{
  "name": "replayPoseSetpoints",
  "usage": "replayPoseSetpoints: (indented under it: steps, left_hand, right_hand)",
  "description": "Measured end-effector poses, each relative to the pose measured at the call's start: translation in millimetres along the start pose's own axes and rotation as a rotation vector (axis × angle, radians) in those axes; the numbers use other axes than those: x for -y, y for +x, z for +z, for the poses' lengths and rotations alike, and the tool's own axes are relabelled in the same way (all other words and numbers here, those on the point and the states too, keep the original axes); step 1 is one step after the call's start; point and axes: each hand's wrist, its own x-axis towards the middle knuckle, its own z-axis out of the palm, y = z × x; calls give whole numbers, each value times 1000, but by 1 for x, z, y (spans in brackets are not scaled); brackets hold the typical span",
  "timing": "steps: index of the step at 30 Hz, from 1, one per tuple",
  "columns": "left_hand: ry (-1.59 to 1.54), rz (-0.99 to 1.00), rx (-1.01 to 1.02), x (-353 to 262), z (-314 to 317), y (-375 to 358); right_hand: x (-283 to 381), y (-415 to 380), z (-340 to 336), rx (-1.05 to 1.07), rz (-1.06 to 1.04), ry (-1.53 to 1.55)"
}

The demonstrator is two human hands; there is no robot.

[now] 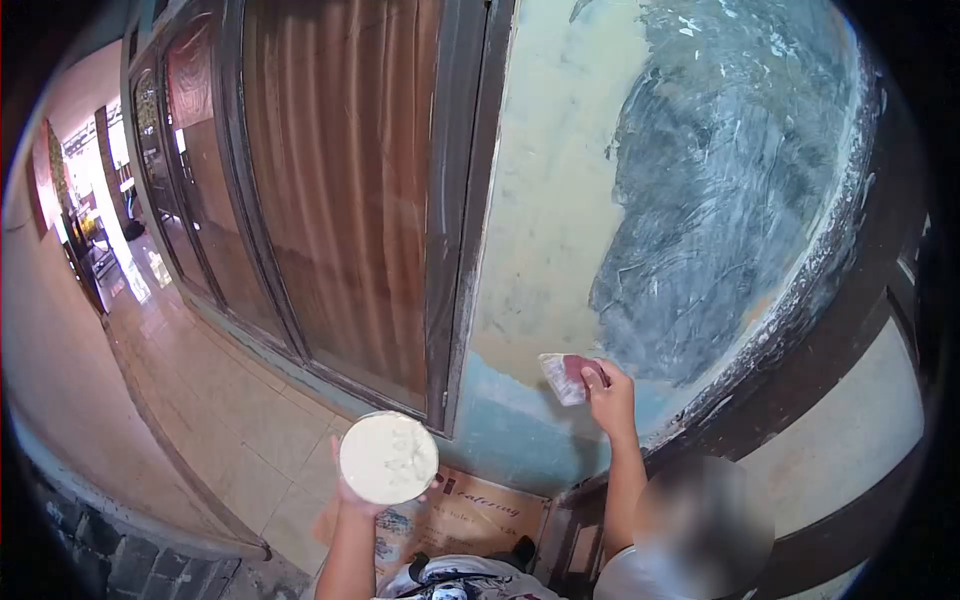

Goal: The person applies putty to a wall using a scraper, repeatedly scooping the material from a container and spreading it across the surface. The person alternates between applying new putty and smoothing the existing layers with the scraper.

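My left hand (350,490) is closed around the side and underside of a round tub of off-white putty (389,458), whose smeared surface faces up. In my right hand (612,397) is a putty knife (568,380) with a dark red handle, its wide blade coated in white and pointing left. The blade overlaps the lower part of the wall (555,230) in this view. On that wall, a large grey patch (720,200) with whitish streaks covers the right side, beside cream and light-blue paint.
A dark-framed window (340,200) with a brown curtain stands left of the wall. Printed cardboard (460,520) lies on the floor below my hands. A dark wooden frame (800,350) borders the wall at right. The tiled walkway (190,390) runs back at left along a low wall.
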Motion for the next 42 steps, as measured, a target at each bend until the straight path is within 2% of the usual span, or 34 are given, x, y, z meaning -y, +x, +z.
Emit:
replayPoseSetpoints:
  steps: [1, 2, 3, 4, 7, 8, 9, 11, 15, 17, 18, 19, 21, 22, 23, 25, 26, 27, 29, 36, 42]
  left_hand:
    - [-59, -26, -46, 6, 6, 7]
    - [-225, -85, 38, 13, 9, 15]
    - [-205, -202, 179, 18, 24, 23]
    - [-237, -207, 146, 24, 28, 30]
    - [-294, -277, 56, 40, 30, 48]
    - [-254, -323, 87, 43, 29, 52]
    - [-64, -349, 188, 47, 16, 58]
    - [-156, -377, 56, 58, 3, 63]
    - [-96, -404, 120, 70, 5, 62]
    - [-68, -403, 147, 75, 2, 59]
    - [-67, -407, 152, 75, 3, 58]
    - [-63, -418, 140, 76, 5, 57]
    - [-67, -423, 130, 76, 8, 59]
    - [-63, -473, 198, 75, 10, 62]
    - [-58, -523, 263, 74, 12, 64]
    - [-68, -500, 265, 78, 16, 71]
    - [3, -477, 234, 79, 15, 73]
    - [74, -456, 204, 81, 16, 75]
    - [79, -482, 156, 83, 20, 76]
    - [69, -507, 213, 89, 27, 74]
    - [97, -528, 166, 94, 29, 72]
  right_hand:
    - [9, -4, -2, 118, 99, 364]
    - [12, -11, -2, 201, 230, 444]
    - [15, -19, -1, 281, 361, 524]
    - [13, -24, 4, 409, 371, 644]
    - [5, -47, 34, 482, 479, 809]
    - [1, -54, 43, 469, 481, 804]
    - [-3, -60, 50, 465, 556, 848]
    - [-14, -73, 60, 452, 632, 887]
    - [-22, -89, 51, 410, 713, 874]
    - [-35, -90, 42, 200, 710, 732]
    - [-45, -94, 40, 105, 651, 598]
    - [-54, -101, 36, 101, 645, 594]
    - [-41, -110, 25, -117, 530, 449]
    - [-6, -111, 12, -74, 651, 380]
    - [7, -116, 9, -70, 654, 374]
    - [24, -125, 4, -94, 100, -47]
    - [32, -123, -4, -10, -98, -258]
    - [44, -123, -7, -14, -91, -262]
    - [65, -125, -11, 28, -287, -308]
    - [65, -139, -12, 120, -303, -338]
    - [67, -144, -14, 141, -282, -349]
